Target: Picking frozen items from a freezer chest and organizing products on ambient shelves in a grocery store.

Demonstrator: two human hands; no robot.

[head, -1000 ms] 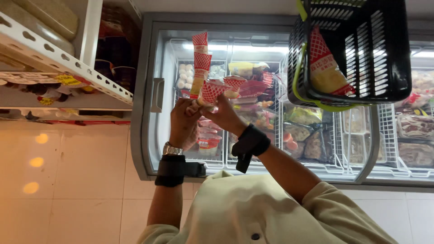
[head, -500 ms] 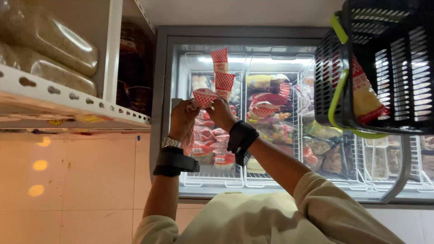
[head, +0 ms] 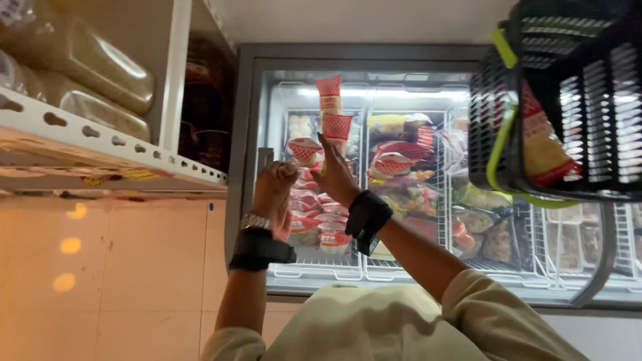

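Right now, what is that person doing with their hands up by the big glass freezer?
A person holds a strip of joined red-and-white packets over a glass-topped chest freezer full of packed food. The left hand is curled into a fist beside it, and the right hand grips the strip's lower end. A black basket with a packet inside hangs at the right.

chest freezer point(head: 428, 63) ahead, packets in wire compartments inside. strip of packets point(head: 332, 110) held up over the left compartments, left hand point(head: 274, 187) and right hand point(head: 334, 175) side by side under it. shelf point(head: 100, 137) at left, bagged goods point(head: 80, 73) on it. basket point(head: 568, 100) at right, packet point(head: 542, 150) inside.
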